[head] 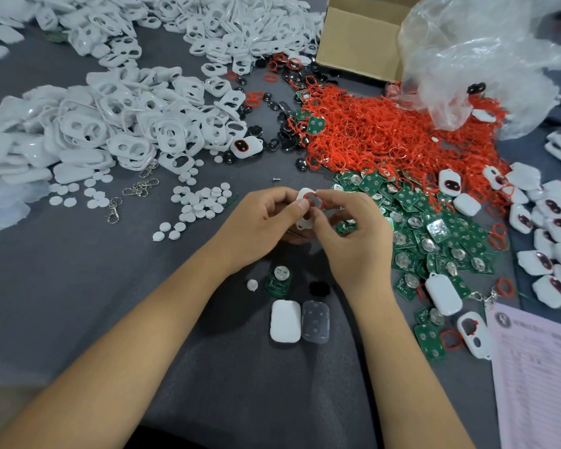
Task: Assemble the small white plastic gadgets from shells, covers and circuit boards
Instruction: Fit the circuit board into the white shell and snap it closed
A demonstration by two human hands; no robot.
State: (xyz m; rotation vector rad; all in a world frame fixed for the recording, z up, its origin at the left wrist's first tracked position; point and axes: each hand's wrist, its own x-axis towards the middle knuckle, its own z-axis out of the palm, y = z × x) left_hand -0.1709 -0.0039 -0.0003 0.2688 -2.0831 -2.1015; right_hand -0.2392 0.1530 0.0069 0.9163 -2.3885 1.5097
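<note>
Two forearms enter from 6 o'clock. Left hand (266, 218) and right hand (347, 228) meet at centre, fingers curled, pinching one white cover (306, 209) with a red ring (310, 198) at its opening. White shell (285, 321), clear pad (315, 321) and circuit board (278, 280) lie at 6 o'clock of the hands. Red ring heap (386, 134) at 1 o'clock, white cover heap (110, 124) at 10 o'clock.

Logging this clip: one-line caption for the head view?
Both hands fit a red ring into a white cover.
</note>
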